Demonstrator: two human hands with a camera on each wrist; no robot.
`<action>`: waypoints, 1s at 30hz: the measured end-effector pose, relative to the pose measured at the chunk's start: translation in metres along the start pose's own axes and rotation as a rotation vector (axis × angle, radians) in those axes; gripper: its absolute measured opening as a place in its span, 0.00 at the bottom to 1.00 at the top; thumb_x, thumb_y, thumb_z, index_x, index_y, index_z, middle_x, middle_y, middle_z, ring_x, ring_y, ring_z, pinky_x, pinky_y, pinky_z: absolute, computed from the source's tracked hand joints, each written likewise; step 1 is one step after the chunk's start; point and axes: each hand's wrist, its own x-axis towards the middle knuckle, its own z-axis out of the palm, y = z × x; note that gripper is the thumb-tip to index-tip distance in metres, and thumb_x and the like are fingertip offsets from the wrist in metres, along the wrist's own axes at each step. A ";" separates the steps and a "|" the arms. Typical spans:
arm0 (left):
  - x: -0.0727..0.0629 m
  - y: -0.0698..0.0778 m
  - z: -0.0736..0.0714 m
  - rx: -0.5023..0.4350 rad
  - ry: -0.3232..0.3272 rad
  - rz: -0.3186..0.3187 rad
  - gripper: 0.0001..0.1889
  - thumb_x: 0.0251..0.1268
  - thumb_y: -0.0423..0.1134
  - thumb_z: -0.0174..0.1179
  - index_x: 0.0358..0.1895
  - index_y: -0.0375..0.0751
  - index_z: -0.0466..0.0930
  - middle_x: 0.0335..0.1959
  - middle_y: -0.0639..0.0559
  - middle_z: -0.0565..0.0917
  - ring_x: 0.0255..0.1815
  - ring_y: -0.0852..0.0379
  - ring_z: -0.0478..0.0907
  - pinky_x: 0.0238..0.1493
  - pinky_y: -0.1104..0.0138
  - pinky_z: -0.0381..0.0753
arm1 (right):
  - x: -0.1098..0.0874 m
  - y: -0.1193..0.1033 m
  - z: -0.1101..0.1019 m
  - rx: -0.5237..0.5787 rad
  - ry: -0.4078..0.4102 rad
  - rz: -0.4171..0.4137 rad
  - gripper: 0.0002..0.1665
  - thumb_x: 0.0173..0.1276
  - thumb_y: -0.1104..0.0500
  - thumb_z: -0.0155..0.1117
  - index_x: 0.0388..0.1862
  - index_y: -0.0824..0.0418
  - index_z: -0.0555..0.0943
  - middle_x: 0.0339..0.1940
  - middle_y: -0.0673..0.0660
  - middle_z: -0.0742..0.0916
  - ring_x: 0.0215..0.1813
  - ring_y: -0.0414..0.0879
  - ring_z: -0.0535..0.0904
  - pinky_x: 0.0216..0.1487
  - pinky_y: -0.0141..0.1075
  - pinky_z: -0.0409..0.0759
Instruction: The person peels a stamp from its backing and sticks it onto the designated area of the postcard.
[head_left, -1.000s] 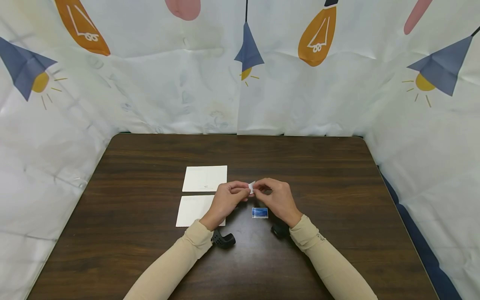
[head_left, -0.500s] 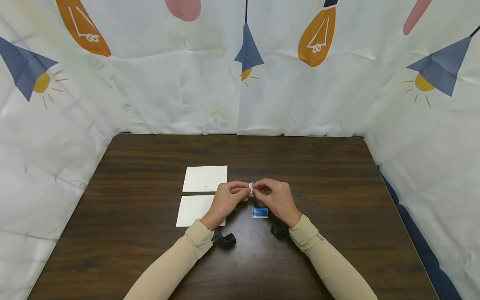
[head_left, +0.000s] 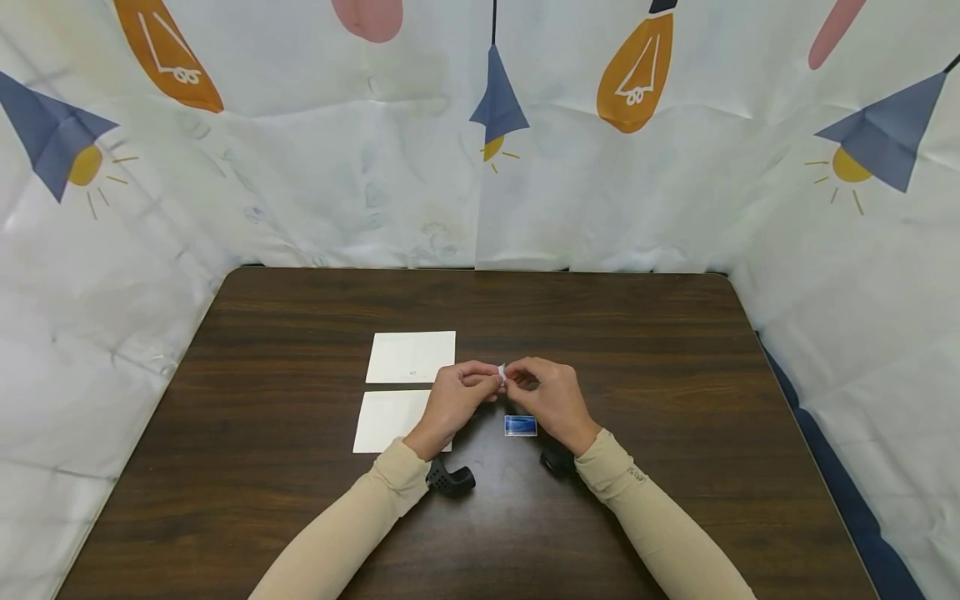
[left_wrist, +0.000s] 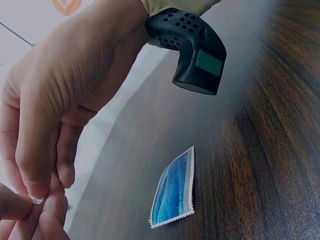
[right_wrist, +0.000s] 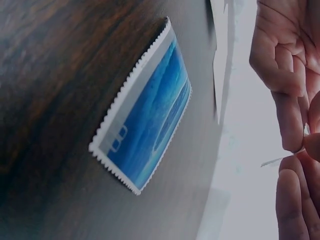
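Note:
Between the fingertips of both hands is a small white piece of paper (head_left: 502, 374), mostly covered by the fingers. My left hand (head_left: 456, 402) pinches it from the left, my right hand (head_left: 552, 398) from the right. A thin pale edge of the paper (right_wrist: 270, 162) sticks out beside the fingers in the right wrist view. Below the hands, a blue postage stamp (head_left: 521, 426) with a white perforated border lies picture side up on the table. Both wrist views show the stamp (left_wrist: 173, 192) close up, with nothing touching it.
Two white rectangular sheets lie left of the hands: a far sheet (head_left: 411, 354) with a small mark, and a near sheet (head_left: 386, 421) partly under the left forearm. The dark wooden table (head_left: 637, 321) meets a white patterned curtain (head_left: 420, 183) behind.
The white paper between the fingers shows slightly narrower, and the right hand has shifted a little to the left. The stamp and sheets stay put.

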 end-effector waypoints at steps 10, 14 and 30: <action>0.001 0.000 0.000 0.008 0.015 -0.013 0.08 0.68 0.33 0.68 0.46 0.33 0.88 0.40 0.39 0.93 0.39 0.51 0.91 0.40 0.69 0.90 | 0.001 -0.002 0.002 -0.029 0.022 -0.011 0.07 0.62 0.67 0.75 0.39 0.60 0.90 0.35 0.55 0.93 0.35 0.43 0.89 0.38 0.38 0.90; 0.001 0.000 0.000 0.012 0.014 -0.008 0.08 0.68 0.33 0.68 0.45 0.33 0.88 0.40 0.39 0.93 0.38 0.53 0.91 0.41 0.67 0.90 | 0.001 -0.001 0.002 -0.023 0.029 -0.011 0.07 0.62 0.67 0.75 0.39 0.60 0.90 0.35 0.55 0.93 0.35 0.43 0.89 0.39 0.38 0.90; 0.001 0.001 0.006 0.019 0.054 0.014 0.07 0.67 0.33 0.69 0.44 0.33 0.89 0.39 0.39 0.93 0.35 0.55 0.90 0.42 0.65 0.91 | 0.001 -0.003 0.004 -0.001 0.071 0.000 0.07 0.61 0.68 0.75 0.39 0.61 0.89 0.34 0.56 0.93 0.35 0.44 0.90 0.38 0.38 0.90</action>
